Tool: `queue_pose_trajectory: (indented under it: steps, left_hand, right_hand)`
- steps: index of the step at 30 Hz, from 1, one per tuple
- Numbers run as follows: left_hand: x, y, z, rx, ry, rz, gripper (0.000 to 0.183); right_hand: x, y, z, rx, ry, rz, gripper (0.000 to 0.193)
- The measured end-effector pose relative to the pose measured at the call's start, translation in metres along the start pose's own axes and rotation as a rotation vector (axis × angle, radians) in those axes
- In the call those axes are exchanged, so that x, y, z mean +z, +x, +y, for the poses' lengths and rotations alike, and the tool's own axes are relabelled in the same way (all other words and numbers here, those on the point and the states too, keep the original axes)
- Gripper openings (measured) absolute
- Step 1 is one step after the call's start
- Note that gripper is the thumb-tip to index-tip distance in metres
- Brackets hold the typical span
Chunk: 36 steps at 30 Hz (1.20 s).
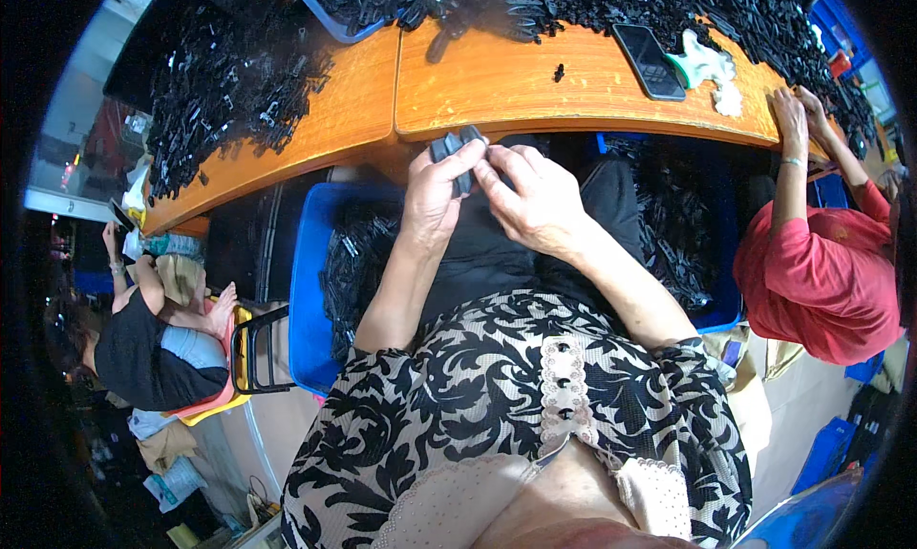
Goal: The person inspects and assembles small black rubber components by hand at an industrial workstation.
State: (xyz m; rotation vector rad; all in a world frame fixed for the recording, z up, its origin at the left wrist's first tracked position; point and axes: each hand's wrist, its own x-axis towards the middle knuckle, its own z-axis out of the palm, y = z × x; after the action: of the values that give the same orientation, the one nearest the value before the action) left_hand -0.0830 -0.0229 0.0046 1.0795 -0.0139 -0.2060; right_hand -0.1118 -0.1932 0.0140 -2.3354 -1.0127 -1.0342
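Note:
Just off the table's near edge, my left hand (435,198) is closed around some dark plastic pieces (451,148), with the thumb pressed across them. Their exact kind cannot be made out. My right hand (537,200) meets it from the right, fingers bent and thumb drawn in at the edge of those pieces. What its fingertips pinch, if anything, is hidden. Beyond both hands, small black plastic parts (506,14) are heaped on the orange wooden table (497,86).
A phone (650,62) and a crumpled white-green cloth (705,64) lie on the table. Blue bins (308,291) of black parts (673,229) flank my legs. A co-worker in red (821,272) sits at right, another person in black (153,358) at left.

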Motion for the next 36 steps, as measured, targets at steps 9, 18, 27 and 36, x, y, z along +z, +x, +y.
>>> queue_pose_trajectory:
  steps: [9, 18, 27, 36]
  left_hand:
    - [-0.014, 0.082, 0.055, 0.415, 0.404, 0.231, 0.025]
    - [-0.004, 0.183, 0.056, 0.836, 1.795, 0.17, 0.019]
    - [-0.039, 0.18, 0.074, 0.493, 1.821, 0.409, 0.018]
    - [0.004, 0.055, 0.012, -0.216, -0.348, -0.205, 0.041]
  right_hand:
    - [0.008, 0.008, 0.114, 0.644, -0.214, 0.052, 0.025]
    - [0.055, 0.015, 0.14, 0.612, -0.378, -0.102, 0.02]
    - [0.02, 0.009, 0.12, 0.809, 0.087, -0.13, 0.02]
    - [0.006, 0.003, 0.049, 0.746, 0.59, 0.428, 0.008]
